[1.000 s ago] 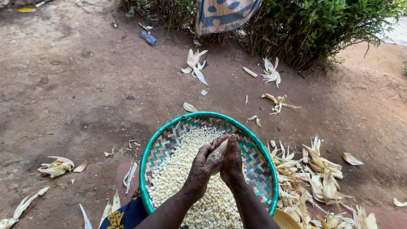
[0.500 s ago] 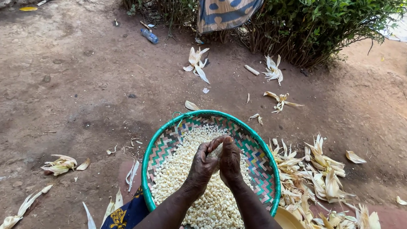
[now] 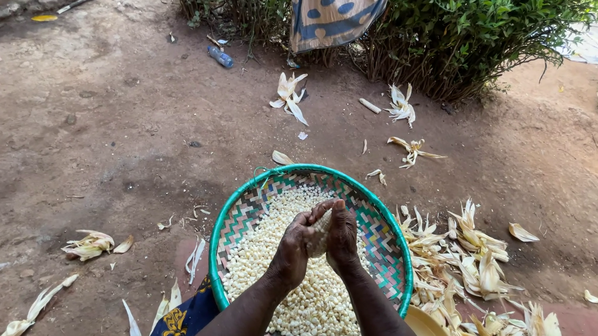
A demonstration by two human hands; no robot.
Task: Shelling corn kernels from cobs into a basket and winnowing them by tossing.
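Maize cob (image 3: 321,229): pale, partly shelled, clasped between both hands directly above the basket; only a short stretch of it shows between the palms. Left hand (image 3: 293,249): clenched around the near side of the cob, thumb pressed against the kernels. Right hand (image 3: 342,236): wrapped around the far side of the cob, fingers curled over its top and touching the left hand. Woven basket (image 3: 384,232): round, green rim, patterned weave in pink, green and white; sits on the ground right under the hands. Loose kernels (image 3: 277,253): pale heap filling the basket's middle, beneath and around both wrists. Husk pile (image 3: 466,261): dry, cream-coloured leaves heaped on the ground just beside the basket, to the right of the hands. Scattered husks (image 3: 89,244): single pieces lying well to the left of the hands; others (image 3: 289,93) lie well ahead of the hands, near the shrubs. Bare earth ground (image 3: 94,135): brown, packed, surrounding the basket. Green shrubs (image 3: 459,24): far ahead of the hands; blue-spotted cloth (image 3: 342,2) draped over them. Patterned blue-and-yellow fabric (image 3: 172,330): below the left forearm, beside the basket's near edge.
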